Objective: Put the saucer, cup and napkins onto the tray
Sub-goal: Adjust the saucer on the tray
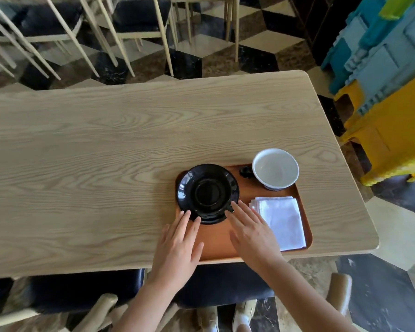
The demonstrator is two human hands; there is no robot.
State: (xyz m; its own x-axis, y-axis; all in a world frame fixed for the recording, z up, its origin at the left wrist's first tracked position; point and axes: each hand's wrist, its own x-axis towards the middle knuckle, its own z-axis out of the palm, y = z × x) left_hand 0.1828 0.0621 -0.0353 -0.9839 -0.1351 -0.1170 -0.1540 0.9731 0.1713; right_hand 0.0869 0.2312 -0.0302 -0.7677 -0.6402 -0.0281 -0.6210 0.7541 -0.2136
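A brown wooden tray [216, 245] lies at the near right of the table. A glossy black saucer [207, 193] sits on the tray's left part, its rim reaching over the tray's left edge. A white cup [275, 169] with a dark handle stands at the tray's far right corner. A stack of white napkins [282, 221] lies on the tray's right side. My left hand [177, 250] is flat, fingers apart, fingertips at the saucer's near rim. My right hand [252, 232] is also spread, fingertips touching the saucer's near right rim. Neither hand holds anything.
The light wooden table [106, 164] stretches to the left and far side. Chairs [134, 22] stand beyond its far edge. Stacked blue and yellow plastic crates [388, 87] are off the right end. A dark chair seat [82, 291] is below the near edge.
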